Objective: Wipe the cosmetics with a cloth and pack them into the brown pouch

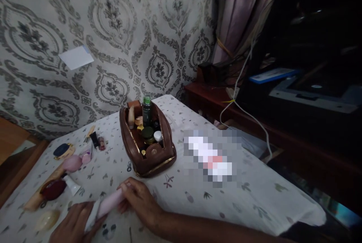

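Observation:
My right hand (138, 199) is closed around one end of a pale pink cylindrical container (109, 202), held just above the cloth in front of the bag. My left hand (74, 220) grips its other end, where a thin white piece (92, 217), perhaps a wipe, shows at the fingers. Beyond the hands stands an unzipped brown toiletry bag (128, 149). Inside are a dark bottle with a green cap (146, 111), a dark green jar (147, 134), a white-lidded jar (157, 136) and other small items.
Left of the bag lie a black tube (94, 139), a pink rounded item (72, 163), a dark red oval item (53, 189), a white tube (72, 185) and a cream round item (47, 219). A blurred-out item (209, 158) is at right, near a hanging cable (261, 126).

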Motion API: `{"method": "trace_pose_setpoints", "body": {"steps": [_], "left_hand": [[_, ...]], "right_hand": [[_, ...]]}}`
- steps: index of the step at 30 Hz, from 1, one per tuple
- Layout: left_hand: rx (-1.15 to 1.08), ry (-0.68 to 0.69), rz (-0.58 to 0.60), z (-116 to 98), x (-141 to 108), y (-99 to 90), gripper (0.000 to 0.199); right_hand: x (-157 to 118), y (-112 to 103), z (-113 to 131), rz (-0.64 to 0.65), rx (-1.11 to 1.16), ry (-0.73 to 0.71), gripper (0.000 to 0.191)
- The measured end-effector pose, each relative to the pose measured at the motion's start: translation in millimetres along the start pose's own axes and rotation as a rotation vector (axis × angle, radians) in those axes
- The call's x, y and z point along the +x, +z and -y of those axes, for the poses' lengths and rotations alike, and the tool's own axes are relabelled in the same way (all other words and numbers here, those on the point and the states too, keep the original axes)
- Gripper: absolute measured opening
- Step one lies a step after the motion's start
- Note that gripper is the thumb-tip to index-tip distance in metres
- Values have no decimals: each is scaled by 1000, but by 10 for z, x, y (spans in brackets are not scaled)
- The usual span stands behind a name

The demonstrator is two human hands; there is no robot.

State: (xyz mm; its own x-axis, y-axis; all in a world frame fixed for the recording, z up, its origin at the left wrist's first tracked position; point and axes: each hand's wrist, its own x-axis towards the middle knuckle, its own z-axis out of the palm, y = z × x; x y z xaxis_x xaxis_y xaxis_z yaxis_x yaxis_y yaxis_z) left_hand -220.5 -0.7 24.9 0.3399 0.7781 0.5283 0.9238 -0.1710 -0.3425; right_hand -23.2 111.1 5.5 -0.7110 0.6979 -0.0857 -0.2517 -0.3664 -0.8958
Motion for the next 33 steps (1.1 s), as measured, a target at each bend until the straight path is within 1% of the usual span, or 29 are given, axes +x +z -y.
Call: {"method": "trace_pose_setpoints", "body": {"steps": [2, 5, 7, 10, 13, 16, 17, 19, 20, 22, 24, 26, 27, 28, 29, 30, 31, 33], "left_hand": [[0, 21, -19, -60, 148, -52, 34], [-35, 64, -8, -187, 327, -64, 30], [-89, 76, 2, -288, 423, -39, 27], [-180, 59, 6, -417, 540, 9, 31], [-231, 55, 43, -430, 569, 52, 39], [-258, 30, 36, -280, 422, 96, 40], [-263, 6, 32, -204, 332, 111, 42], [-281, -52, 65, -40, 116, 139, 46], [-293, -88, 104, 35, 2, 150, 47], [-303, -209, 159, 148, -195, 162, 51], [-328, -330, 202, 195, -311, 150, 53], [-380, -427, 245, 181, -318, 108, 53], [-411, -473, 267, 157, -285, 75, 53], [-442, -524, 288, 126, -234, 37, 52], [-476, -578, 301, 90, -173, -4, 51], [-515, -629, 306, 51, -107, -46, 48], [-558, -682, 301, 11, -44, -84, 45], [-636, -813, 238, -66, 62, -142, 45]], "right_hand": [[-15, -7, 15, -50, -60, -26, 22], [-85, -15, 43, -80, -242, -178, 5], [-142, -20, 55, -60, -358, -298, 11], [-206, -30, 55, -14, -458, -436, 23], [-228, -38, 43, -31, -479, -488, 31], [-215, -37, 34, -26, -466, -474, 30], [-207, -37, 35, -21, -464, -468, 28], [-189, -43, 48, -8, -465, -459, 26], [-183, -49, 60, -2, -467, -457, 26], [-177, -66, 86, 11, -477, -457, 26], [-173, -82, 106, 4, -474, -437, 29], [-153, -90, 101, -21, -428, -378, 34], [-134, -90, 87, -27, -381, -335, 31], [-108, -88, 66, -19, -311, -278, 23], [-80, -85, 39, 6, -222, -213, 18], [-50, -81, 10, 41, -128, -149, 23], [-23, -78, -20, 77, -40, -91, 32], [16, -74, -67, 125, 95, -14, 47]]}}
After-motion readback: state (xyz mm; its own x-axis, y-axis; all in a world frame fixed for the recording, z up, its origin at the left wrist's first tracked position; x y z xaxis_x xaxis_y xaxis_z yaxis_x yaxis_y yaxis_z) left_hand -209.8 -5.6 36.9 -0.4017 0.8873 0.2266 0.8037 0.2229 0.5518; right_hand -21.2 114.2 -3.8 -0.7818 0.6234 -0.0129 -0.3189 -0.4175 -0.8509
